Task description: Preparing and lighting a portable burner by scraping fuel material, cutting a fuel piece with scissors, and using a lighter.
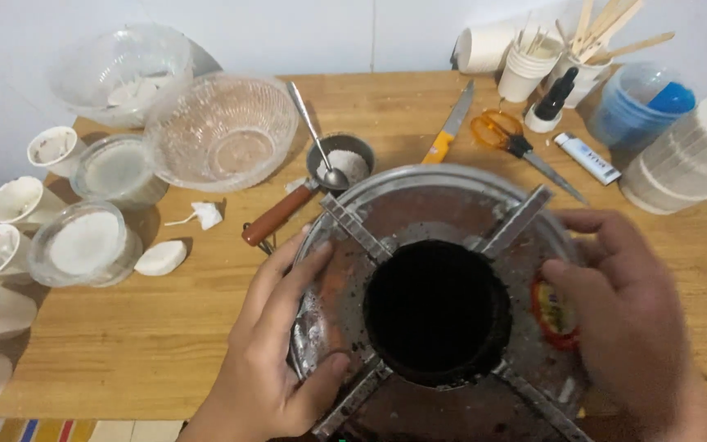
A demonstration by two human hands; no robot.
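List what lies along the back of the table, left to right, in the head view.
Clear plastic bowl → patterned glass bowl → yellow-handled knife → orange scissors → dropper bottle → blue-lidded tub → white roll.
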